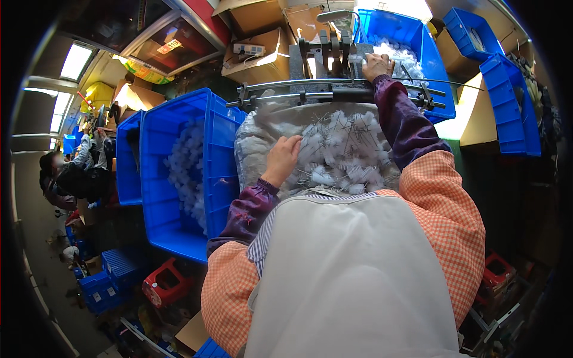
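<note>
My left hand (283,160) hovers over the left part of a heap of small white plastic pieces and thin metal pins (343,149). Its fingers are loosely bent, with the thumb apart and nothing visible in them. The heap lies on a pale cloth (253,143) in front of me. Farther off, my right hand (378,64) has its fingers curled at the right end of a dark metal fixture (325,59); what they grip is hidden. Metal rods (298,85) run across the near side of the fixture, below that hand.
A large blue bin (173,119) of white pieces stands at my left. Another blue bin (439,59) with white pieces stands behind my right hand. Cardboard boxes (262,56) sit behind the fixture, and blue crates (501,101) stand at right. Another person (77,173) is at far left.
</note>
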`<state>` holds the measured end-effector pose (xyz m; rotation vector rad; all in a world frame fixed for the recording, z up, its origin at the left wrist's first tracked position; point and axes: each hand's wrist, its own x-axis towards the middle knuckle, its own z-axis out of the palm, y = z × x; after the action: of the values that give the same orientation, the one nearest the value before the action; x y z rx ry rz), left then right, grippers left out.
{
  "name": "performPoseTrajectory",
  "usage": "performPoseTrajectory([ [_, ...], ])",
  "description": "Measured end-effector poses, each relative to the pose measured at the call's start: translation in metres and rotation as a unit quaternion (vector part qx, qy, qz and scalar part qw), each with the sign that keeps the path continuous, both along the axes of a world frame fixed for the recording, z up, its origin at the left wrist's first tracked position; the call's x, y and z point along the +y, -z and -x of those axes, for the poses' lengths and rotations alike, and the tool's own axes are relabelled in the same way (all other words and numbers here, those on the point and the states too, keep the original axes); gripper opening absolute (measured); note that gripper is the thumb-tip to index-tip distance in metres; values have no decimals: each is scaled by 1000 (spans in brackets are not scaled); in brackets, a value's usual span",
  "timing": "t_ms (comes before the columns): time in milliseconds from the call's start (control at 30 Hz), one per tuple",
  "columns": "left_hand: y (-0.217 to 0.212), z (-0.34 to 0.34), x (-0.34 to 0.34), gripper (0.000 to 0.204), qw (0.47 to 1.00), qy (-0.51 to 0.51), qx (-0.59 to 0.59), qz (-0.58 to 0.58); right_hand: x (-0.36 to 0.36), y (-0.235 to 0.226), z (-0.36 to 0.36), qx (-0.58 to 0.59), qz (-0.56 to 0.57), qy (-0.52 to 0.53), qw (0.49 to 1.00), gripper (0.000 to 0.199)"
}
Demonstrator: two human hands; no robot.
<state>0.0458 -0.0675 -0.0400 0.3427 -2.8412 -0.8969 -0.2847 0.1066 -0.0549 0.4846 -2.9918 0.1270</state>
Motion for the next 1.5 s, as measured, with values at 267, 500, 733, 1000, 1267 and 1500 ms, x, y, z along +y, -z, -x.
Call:
performPoseTrajectory([
  [267,-14,11,1,19,998,-24,6,-52,-8,1,-20,22,32,-13,999,33],
  [500,-13,22,6,11,988,67,122,-61,-49,2,-38,52,26,-36,998,30],
  [733,-18,23,5,12,990,18,130,-45,-18,-2,-26,29,18,-24,999,29],
  [1000,-39,38,13,18,976,72,162,-127,20,-6,14,-2,-26,-9,1000,22],
  [1267,-53,62,35,13,946,89,225,-217,67,-35,-15,37,172,-103,979,39],
  [1500,-51,72,40,26,960,61,201,-183,15,-49,-111,-438,363,-419,708,31],
])
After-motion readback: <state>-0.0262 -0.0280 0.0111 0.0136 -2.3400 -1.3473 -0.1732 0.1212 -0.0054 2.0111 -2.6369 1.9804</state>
